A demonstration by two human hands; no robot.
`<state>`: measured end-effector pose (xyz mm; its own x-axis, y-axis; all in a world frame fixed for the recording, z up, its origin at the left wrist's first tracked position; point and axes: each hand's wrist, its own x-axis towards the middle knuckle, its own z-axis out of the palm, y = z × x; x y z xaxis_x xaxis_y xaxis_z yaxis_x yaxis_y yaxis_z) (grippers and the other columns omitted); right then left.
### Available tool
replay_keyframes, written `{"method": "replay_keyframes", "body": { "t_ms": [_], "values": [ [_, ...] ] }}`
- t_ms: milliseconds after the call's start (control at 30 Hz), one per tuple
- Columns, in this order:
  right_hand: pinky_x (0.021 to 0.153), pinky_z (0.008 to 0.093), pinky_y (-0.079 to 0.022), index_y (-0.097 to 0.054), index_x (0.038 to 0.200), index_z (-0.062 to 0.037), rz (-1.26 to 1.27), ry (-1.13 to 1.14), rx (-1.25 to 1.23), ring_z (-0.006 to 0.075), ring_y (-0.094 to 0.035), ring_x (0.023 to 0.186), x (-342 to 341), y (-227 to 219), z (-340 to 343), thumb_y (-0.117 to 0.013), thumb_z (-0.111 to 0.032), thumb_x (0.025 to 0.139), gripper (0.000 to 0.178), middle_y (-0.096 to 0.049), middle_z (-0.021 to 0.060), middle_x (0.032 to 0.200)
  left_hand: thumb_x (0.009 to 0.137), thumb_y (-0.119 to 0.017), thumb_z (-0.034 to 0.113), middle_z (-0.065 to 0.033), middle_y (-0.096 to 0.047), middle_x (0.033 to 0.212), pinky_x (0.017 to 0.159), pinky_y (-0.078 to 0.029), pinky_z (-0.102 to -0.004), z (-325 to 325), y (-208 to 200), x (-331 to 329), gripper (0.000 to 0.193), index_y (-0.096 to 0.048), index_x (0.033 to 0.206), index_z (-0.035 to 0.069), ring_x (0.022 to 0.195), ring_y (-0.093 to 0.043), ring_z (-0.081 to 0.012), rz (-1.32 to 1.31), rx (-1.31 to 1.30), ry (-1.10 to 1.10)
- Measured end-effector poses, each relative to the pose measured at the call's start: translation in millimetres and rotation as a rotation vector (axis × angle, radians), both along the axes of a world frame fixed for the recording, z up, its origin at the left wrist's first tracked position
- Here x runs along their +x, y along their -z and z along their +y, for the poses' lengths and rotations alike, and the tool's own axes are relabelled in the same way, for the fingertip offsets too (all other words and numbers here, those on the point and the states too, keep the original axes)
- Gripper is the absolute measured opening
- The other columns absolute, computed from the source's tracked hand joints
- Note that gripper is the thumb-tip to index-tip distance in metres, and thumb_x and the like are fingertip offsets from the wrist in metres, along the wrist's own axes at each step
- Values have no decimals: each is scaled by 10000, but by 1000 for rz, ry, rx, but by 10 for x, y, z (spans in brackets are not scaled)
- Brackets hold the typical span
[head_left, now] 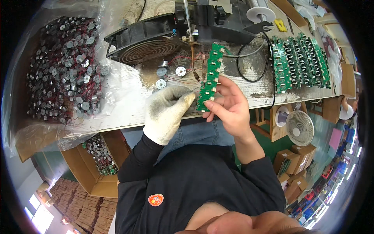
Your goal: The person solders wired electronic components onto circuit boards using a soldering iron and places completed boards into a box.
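My bare right hand [233, 108] grips a long green circuit board strip [212, 74] near its lower end, thumb on top. The strip stands tilted, its far end leaning right, with small pale parts along it. Beside its lower left edge is my left hand [165, 111] in a whitish glove, fingers pinched together. Whatever lies between those fingertips is hidden. A soldering iron [193, 64] on a stand points down just left of the strip. Several small round motors [180, 71] with thin red wires lie on the worktable [128, 99] beyond my gloved hand.
A black box fan [146, 41] stands at the back left, beside a large heap of small motors [64, 74] on plastic. Rows of green boards [300, 64] occupy the right side. A black cable [269, 74] loops before them. An open carton [87, 171] sits below left, a white fan [300, 128] right.
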<state>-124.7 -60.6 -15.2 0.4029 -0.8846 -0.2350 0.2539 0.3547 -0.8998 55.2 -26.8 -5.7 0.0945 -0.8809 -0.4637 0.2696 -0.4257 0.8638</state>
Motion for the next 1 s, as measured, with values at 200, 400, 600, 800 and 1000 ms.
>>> {"method": "replay_keyframes", "body": {
  "t_ms": [200,400,600,800,1000],
  "values": [
    [564,251,-550,-344,1353,11,-15,-2,-6,179,-656,727,0,-18,1,-588,106,845,571,-550,146,1102,880,-661,125,-62,-655,820,652,-490,-231,-11,37,-29,186,-632,951,-45,730,-601,-94,-33,-64,-13],
    [574,250,-552,-350,1343,15,-22,8,-32,177,-655,731,4,-13,0,-580,106,850,552,-547,147,1106,880,-663,123,-65,-659,841,672,-497,-235,-31,30,-28,190,-625,958,-47,749,-609,-102,-22,-114,-14],
    [571,250,-550,-349,1337,20,-41,13,-37,174,-651,728,14,-47,-25,-581,109,846,550,-544,152,1107,884,-657,119,-73,-661,855,681,-505,-250,-63,-28,-41,184,-622,960,-45,753,-615,-111,-3,-109,-31],
    [566,251,-552,-349,1336,18,-45,13,-54,171,-650,726,20,-75,-34,-577,115,844,550,-544,153,1107,885,-647,111,-63,-654,840,678,-498,-249,-56,-61,-60,168,-625,955,-40,747,-607,-106,5,-99,-47],
    [555,253,-556,-350,1333,6,-39,37,-45,172,-652,719,-4,-3,17,-585,120,836,562,-549,154,1102,878,-642,105,-51,-647,805,633,-469,-233,-18,34,-83,145,-641,915,-36,715,-585,-91,-61,-101,-45]
  ]
}}
